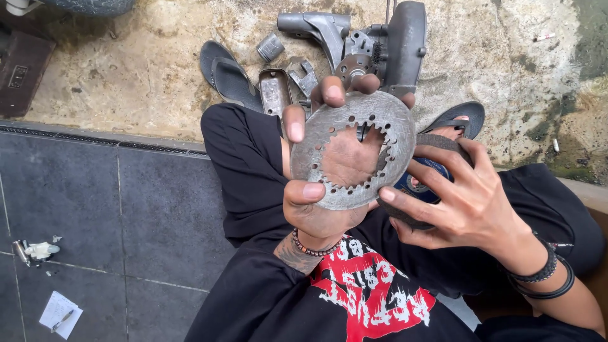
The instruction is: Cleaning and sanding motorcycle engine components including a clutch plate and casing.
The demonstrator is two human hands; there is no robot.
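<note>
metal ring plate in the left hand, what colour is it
Dull grey with rusty brown patches, on the toothed metal ring plate; head view.

We are seeing a rough concrete floor (158, 57) lying beyond a dark tiled floor (95, 202). Sandals (228, 76), a metal cover (275, 92), a small cylinder (270, 47) and an engine casing (380, 44) are resting on the concrete. A paper (60, 313) and a small white part (38, 251) are lying on the tiles.
</note>
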